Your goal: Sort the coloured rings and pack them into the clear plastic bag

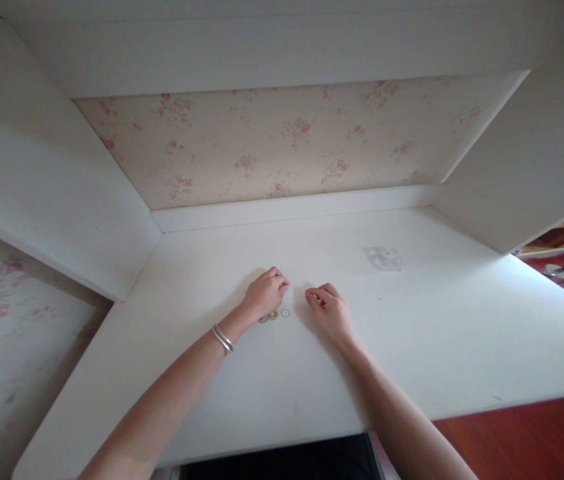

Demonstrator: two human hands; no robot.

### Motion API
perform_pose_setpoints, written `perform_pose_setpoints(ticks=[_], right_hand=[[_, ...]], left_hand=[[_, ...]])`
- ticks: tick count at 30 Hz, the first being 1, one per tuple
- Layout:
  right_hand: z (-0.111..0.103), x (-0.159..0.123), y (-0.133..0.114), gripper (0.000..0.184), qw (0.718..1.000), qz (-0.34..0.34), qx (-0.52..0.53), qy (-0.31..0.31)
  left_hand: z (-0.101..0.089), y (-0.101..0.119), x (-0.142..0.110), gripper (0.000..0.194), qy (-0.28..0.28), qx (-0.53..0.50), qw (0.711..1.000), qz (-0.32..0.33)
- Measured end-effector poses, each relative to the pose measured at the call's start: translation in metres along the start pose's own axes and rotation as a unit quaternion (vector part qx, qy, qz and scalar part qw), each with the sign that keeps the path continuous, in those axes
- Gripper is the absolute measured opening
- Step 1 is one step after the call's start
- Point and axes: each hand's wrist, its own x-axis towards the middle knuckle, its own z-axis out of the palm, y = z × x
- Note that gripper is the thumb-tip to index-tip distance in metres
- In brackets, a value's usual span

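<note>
Over the white desk, my left hand is closed, fingers curled down and tips together. Whatever it may hold is too small or hidden to make out. Just below its palm lie a thin ring, a yellowish ring and another small ring-like piece, partly covered by the hand. A short gap to the right, my right hand is also closed, thumb and forefinger pinched. I cannot tell what, if anything, sits in that pinch. Two silver bangles circle my left wrist.
A small clear plastic bag lies farther back on the right. White side panels and a back ledge bound the desk, with flowered wallpaper behind. Below the front edge is a dark opening; red floor shows at right.
</note>
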Motion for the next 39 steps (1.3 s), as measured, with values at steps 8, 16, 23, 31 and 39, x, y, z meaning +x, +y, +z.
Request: perform_pose_setpoints(ticks=[8, 16, 23, 31, 39], right_hand=[[0.003, 0.000, -0.002, 0.029, 1.000, -0.002, -0.013, -0.008], [0.004, -0.001, -0.003, 0.028, 0.997, -0.012, -0.057, -0.045], [0.012, 0.011, -0.016, 0.034, 0.975, -0.067, -0.170, -0.124], [0.021, 0.023, -0.019, 0.027, 0.964, -0.063, -0.211, -0.148], [0.022, 0.013, -0.016, 0.026, 0.979, -0.087, -0.136, -0.124]], left_hand=[[-0.016, 0.009, -0.037, 0.018, 0.003, -0.023, 0.999, 0.034], [-0.016, 0.008, -0.050, 0.017, 0.028, -0.049, 0.998, 0.039], [-0.039, -0.037, -0.066, 0.021, 0.140, -0.121, 0.979, -0.085], [-0.029, -0.066, -0.088, 0.025, 0.152, -0.178, 0.958, -0.164], [-0.033, -0.063, -0.091, 0.027, 0.140, -0.238, 0.943, -0.188]])
